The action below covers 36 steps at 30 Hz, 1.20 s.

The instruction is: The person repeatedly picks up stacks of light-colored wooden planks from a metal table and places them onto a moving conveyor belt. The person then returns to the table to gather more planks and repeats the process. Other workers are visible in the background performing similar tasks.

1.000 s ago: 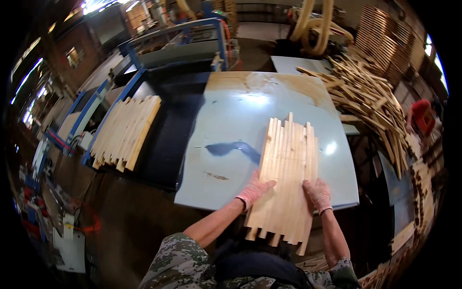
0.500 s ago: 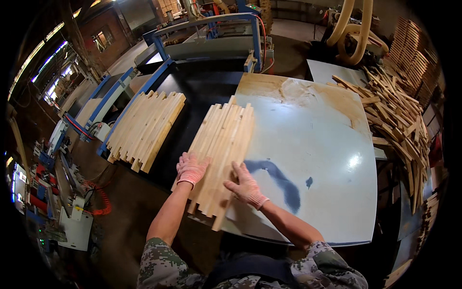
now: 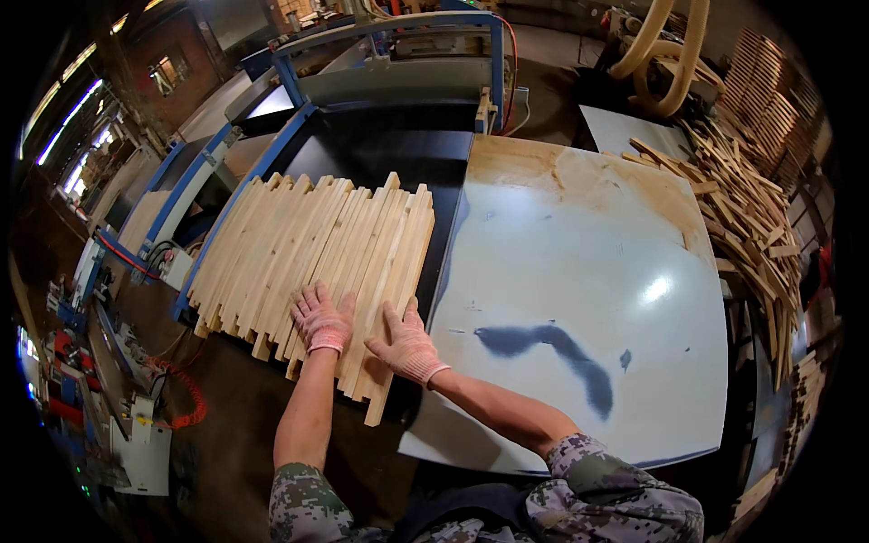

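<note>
Side by side on a black conveyor belt (image 3: pixel 376 152) lie many pale wooden strips (image 3: pixel 272 240), their ends uneven. My left hand (image 3: pixel 323 319), in a pinkish knitted glove, rests flat on top of the strips with its fingers spread. Against the right edge of the outermost strips (image 3: pixel 398 262) presses my right hand (image 3: pixel 407 344), gloved the same way, its thumb lying over the top and its fingers stretched along the side. Neither hand is wrapped round a strip. Just right of the wood stands a pale, smooth tabletop (image 3: pixel 579 271) with a dark curved stain.
A blue machine frame (image 3: pixel 389 32) spans the far end of the belt. Loose wooden offcuts (image 3: pixel 742 235) are heaped at the right, near thick beige hoses (image 3: pixel 670 63). Machinery with a coiled red hose (image 3: pixel 190 398) stands at the lower left.
Both hands have slid the right-hand group of strips leftward off the tabletop onto the belt. That group now lies against the other strips, and the gap between them has closed.
</note>
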Each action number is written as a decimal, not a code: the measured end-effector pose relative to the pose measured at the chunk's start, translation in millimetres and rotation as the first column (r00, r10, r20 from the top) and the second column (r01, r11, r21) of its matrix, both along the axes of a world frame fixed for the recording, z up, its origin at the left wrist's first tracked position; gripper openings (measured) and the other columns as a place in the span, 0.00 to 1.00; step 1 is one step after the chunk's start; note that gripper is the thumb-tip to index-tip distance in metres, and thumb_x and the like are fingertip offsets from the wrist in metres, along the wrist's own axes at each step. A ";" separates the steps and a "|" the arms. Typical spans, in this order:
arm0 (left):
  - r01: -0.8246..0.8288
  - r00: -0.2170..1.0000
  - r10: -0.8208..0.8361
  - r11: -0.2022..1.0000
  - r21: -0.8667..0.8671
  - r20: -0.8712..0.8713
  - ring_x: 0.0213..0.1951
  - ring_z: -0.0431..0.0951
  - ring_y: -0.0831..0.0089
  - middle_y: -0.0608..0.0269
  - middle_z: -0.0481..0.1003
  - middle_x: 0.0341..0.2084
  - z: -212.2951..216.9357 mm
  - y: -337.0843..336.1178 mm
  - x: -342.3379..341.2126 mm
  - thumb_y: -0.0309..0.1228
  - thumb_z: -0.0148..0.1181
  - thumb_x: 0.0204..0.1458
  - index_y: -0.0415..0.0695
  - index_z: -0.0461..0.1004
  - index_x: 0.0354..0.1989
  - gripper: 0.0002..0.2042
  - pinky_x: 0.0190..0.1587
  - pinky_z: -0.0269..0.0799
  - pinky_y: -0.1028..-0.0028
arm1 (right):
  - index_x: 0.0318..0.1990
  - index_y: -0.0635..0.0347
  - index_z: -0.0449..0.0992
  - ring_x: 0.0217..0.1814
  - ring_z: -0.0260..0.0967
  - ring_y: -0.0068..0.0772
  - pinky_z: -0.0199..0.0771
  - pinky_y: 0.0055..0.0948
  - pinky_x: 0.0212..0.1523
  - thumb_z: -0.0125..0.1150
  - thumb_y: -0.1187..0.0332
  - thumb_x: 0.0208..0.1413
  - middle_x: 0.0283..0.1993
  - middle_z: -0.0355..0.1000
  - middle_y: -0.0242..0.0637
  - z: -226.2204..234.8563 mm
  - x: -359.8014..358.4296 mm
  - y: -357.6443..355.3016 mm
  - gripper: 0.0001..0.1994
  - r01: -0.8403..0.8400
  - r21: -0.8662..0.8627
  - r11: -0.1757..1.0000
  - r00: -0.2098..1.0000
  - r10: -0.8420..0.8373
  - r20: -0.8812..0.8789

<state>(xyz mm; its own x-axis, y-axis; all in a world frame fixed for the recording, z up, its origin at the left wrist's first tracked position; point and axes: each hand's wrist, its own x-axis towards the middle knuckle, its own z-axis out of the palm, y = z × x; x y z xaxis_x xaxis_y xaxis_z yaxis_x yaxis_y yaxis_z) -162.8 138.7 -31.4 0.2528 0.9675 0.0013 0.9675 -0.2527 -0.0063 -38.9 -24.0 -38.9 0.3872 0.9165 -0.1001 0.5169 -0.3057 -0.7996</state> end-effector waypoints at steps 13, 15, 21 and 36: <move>0.155 0.958 -0.183 0.978 0.140 0.222 0.80 0.58 0.46 0.35 0.64 0.76 -70.6 80.7 -54.2 0.58 0.49 0.72 0.44 0.64 0.79 0.37 0.82 0.47 0.51 | 0.81 0.65 0.56 0.85 0.52 0.62 0.58 0.45 0.82 0.69 0.51 0.63 0.83 0.54 0.63 -15.3 -13.4 -32.3 0.46 -0.135 0.109 0.985 0.986 0.144 -0.084; 0.457 0.885 -0.465 0.853 0.250 -0.033 0.82 0.52 0.47 0.38 0.55 0.81 -97.0 92.9 -72.9 0.52 0.51 0.73 0.49 0.59 0.83 0.34 0.83 0.43 0.50 | 0.80 0.67 0.59 0.79 0.63 0.50 0.65 0.41 0.77 0.69 0.55 0.66 0.78 0.65 0.55 -5.6 -15.6 -97.3 0.42 -0.142 0.173 0.975 0.897 0.201 -0.394; 0.742 0.187 -0.166 0.670 -0.028 0.968 0.77 0.63 0.48 0.41 0.66 0.76 -36.8 -71.7 2.8 0.46 0.51 0.75 0.35 0.63 0.78 0.32 0.80 0.55 0.54 | 0.75 0.67 0.70 0.62 0.74 0.27 0.74 0.30 0.65 0.67 0.58 0.69 0.62 0.80 0.36 -14.1 -35.2 -302.1 0.32 0.052 0.083 0.995 0.671 0.027 -0.741; 0.714 0.510 -0.167 -0.464 -0.524 0.844 0.58 0.82 0.65 0.52 0.84 0.54 -30.1 -673.3 138.7 0.32 0.64 0.68 0.33 0.78 0.66 0.21 0.66 0.75 0.67 | 0.52 0.60 0.83 0.49 0.77 0.32 0.76 0.34 0.53 0.63 0.50 0.69 0.46 0.81 0.34 -191.8 -159.2 -813.0 0.21 0.820 -0.503 0.274 0.065 -0.917 -0.394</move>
